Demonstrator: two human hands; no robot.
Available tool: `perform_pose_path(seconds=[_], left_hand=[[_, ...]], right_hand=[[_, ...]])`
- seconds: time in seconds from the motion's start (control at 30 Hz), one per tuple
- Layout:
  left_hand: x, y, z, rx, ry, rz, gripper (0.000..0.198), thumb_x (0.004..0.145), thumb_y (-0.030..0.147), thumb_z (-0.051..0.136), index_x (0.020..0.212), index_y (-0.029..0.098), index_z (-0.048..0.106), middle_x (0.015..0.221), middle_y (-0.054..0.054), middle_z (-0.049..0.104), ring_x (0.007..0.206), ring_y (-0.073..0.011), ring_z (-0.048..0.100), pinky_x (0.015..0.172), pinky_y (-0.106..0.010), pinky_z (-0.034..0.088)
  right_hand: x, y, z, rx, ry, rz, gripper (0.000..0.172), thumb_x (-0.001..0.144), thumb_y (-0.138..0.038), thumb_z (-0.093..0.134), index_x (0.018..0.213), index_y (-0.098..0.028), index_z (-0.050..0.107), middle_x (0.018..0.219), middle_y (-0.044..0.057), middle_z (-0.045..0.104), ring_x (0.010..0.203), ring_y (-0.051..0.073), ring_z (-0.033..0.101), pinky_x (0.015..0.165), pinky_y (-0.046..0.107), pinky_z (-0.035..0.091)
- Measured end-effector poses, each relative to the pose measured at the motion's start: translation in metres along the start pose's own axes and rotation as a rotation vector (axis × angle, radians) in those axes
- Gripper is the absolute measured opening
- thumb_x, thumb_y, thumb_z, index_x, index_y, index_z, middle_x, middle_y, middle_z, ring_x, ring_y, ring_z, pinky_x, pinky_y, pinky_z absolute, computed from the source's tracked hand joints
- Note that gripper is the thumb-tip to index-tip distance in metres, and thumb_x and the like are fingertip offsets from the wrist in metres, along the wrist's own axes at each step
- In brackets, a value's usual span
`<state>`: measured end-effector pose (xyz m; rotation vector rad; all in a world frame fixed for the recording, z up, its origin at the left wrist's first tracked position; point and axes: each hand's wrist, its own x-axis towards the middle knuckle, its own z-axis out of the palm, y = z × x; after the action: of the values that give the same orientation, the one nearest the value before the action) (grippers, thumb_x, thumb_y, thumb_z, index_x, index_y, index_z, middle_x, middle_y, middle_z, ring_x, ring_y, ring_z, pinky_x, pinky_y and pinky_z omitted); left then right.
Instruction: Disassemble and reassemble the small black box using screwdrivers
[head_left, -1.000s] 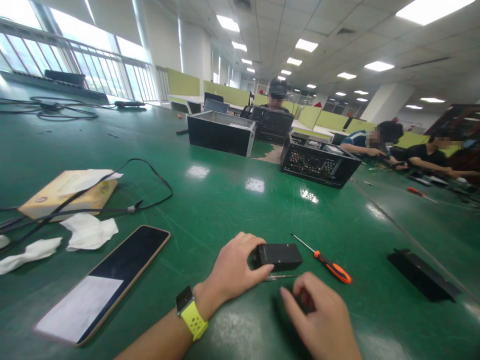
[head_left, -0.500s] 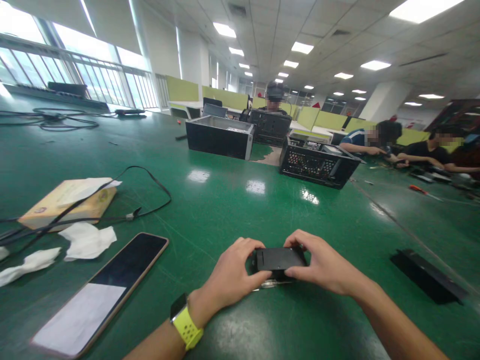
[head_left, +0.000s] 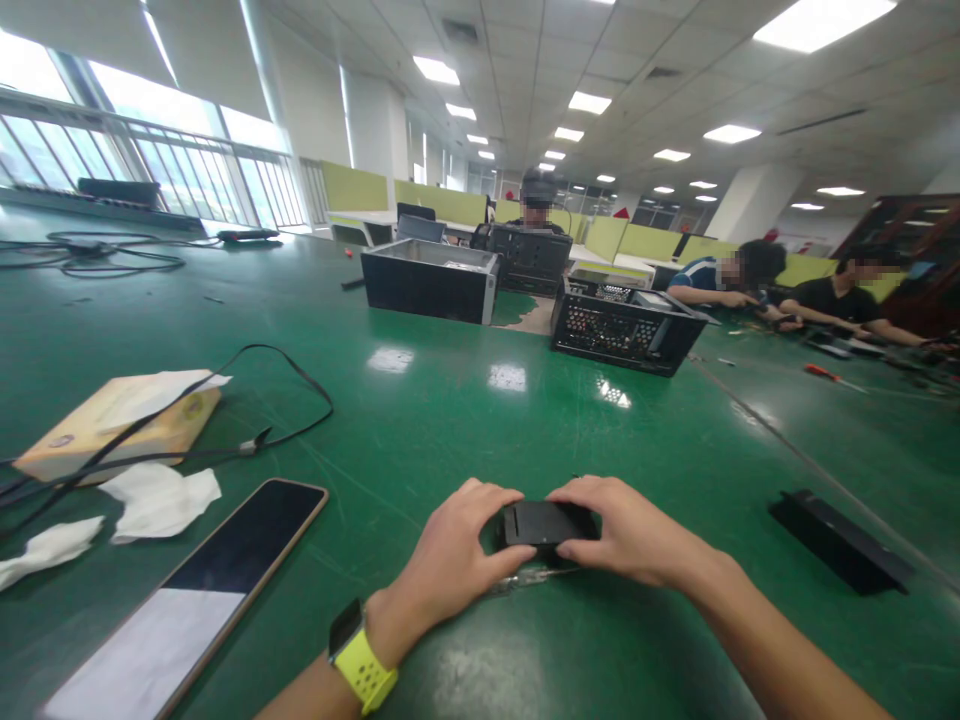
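Note:
A small black rectangular box (head_left: 546, 522) with a flat top sits low in front of me, held from both ends; its exact kind does not show. My left hand (head_left: 450, 545) grips the left end, thumb on the near side and fingers at the far side. On the right end, my right hand (head_left: 637, 535) pinches it the same way. Just below the box's near edge, a thin shiny strip (head_left: 534, 578) lies on the green tabletop (head_left: 420, 430). The box's underside is hidden. A watch with a yellow-green strap (head_left: 364, 665) is on my left wrist.
At left are a large phone (head_left: 202, 590), crumpled tissues (head_left: 161, 500), a tissue pack (head_left: 120, 420) and a black cable (head_left: 330, 395). A long black part (head_left: 840, 540) lies right. Computer cases (head_left: 431, 285) (head_left: 626, 325) stand farther back. Several people sit beyond, near a screwdriver (head_left: 825, 373).
The camera view has shifted slightly. Both hands keep their hold on the black box, which looks a little more tilted or turned, and the right hand covers slightly more of it.

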<state>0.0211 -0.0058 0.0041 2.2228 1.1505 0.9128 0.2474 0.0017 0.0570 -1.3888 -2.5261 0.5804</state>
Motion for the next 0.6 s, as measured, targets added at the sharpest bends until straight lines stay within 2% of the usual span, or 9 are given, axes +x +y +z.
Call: perform_pose_path(seconds=[0.1, 0.17, 0.27, 0.33, 0.43, 0.5, 0.6], left_hand=[[0.000, -0.002, -0.001, -0.001, 0.064, 0.033, 0.058, 0.075, 0.031, 0.080, 0.127, 0.019, 0.056, 0.113, -0.007, 0.066, 0.102, -0.0257, 0.059, 0.091, -0.041, 0.048], [0.000, -0.003, -0.002, 0.012, 0.127, 0.037, 0.058, 0.076, 0.032, 0.079, 0.127, 0.020, 0.055, 0.114, -0.008, 0.066, 0.102, -0.0262, 0.059, 0.091, -0.043, 0.048], [0.001, -0.003, -0.004, 0.039, 0.183, 0.036, 0.043, 0.080, 0.032, 0.074, 0.119, 0.019, 0.059, 0.107, -0.008, 0.067, 0.097, -0.0256, 0.060, 0.086, -0.043, 0.050], [0.001, -0.003, -0.004, 0.057, 0.192, 0.035, 0.037, 0.082, 0.032, 0.072, 0.115, 0.019, 0.061, 0.102, -0.007, 0.068, 0.094, -0.0253, 0.060, 0.084, -0.043, 0.051], [0.001, -0.005, -0.001, 0.074, 0.198, 0.039, 0.032, 0.083, 0.032, 0.070, 0.112, 0.019, 0.063, 0.099, -0.007, 0.068, 0.093, -0.0251, 0.061, 0.084, -0.043, 0.051], [0.001, -0.007, 0.001, 0.081, 0.198, 0.043, 0.031, 0.083, 0.032, 0.070, 0.111, 0.019, 0.063, 0.098, -0.007, 0.068, 0.093, -0.0249, 0.060, 0.083, -0.042, 0.051], [0.001, -0.010, 0.003, 0.088, 0.194, 0.054, 0.030, 0.084, 0.031, 0.070, 0.111, 0.018, 0.063, 0.097, -0.006, 0.068, 0.091, -0.0244, 0.060, 0.082, -0.041, 0.051]], right_hand=[[-0.002, 0.007, -0.008, -0.027, 0.016, 0.025, 0.035, 0.066, -0.028, 0.073, 0.100, -0.020, 0.073, 0.092, 0.003, 0.074, 0.083, 0.020, 0.065, 0.076, 0.029, 0.047], [-0.010, 0.025, -0.020, -0.047, 0.061, 0.086, 0.032, 0.069, -0.031, 0.070, 0.098, -0.021, 0.074, 0.091, 0.001, 0.074, 0.082, 0.020, 0.066, 0.075, 0.027, 0.048], [-0.031, 0.076, -0.047, -0.110, 0.196, 0.277, 0.035, 0.078, -0.042, 0.060, 0.102, -0.020, 0.073, 0.099, 0.005, 0.076, 0.087, 0.024, 0.069, 0.077, 0.031, 0.051], [-0.049, 0.118, -0.061, -0.178, 0.302, 0.439, 0.045, 0.079, -0.047, 0.056, 0.108, -0.017, 0.072, 0.103, 0.010, 0.076, 0.091, 0.030, 0.069, 0.081, 0.039, 0.051], [-0.075, 0.172, -0.071, -0.258, 0.374, 0.626, 0.054, 0.074, -0.050, 0.056, 0.102, -0.008, 0.074, 0.094, 0.020, 0.076, 0.085, 0.040, 0.070, 0.073, 0.048, 0.053], [-0.088, 0.196, -0.070, -0.276, 0.380, 0.677, 0.057, 0.074, -0.054, 0.055, 0.100, -0.007, 0.075, 0.089, 0.020, 0.076, 0.081, 0.040, 0.071, 0.069, 0.047, 0.054], [-0.098, 0.213, -0.069, -0.281, 0.365, 0.664, 0.058, 0.073, -0.059, 0.056, 0.101, -0.012, 0.076, 0.097, 0.016, 0.077, 0.085, 0.037, 0.071, 0.072, 0.044, 0.056]])
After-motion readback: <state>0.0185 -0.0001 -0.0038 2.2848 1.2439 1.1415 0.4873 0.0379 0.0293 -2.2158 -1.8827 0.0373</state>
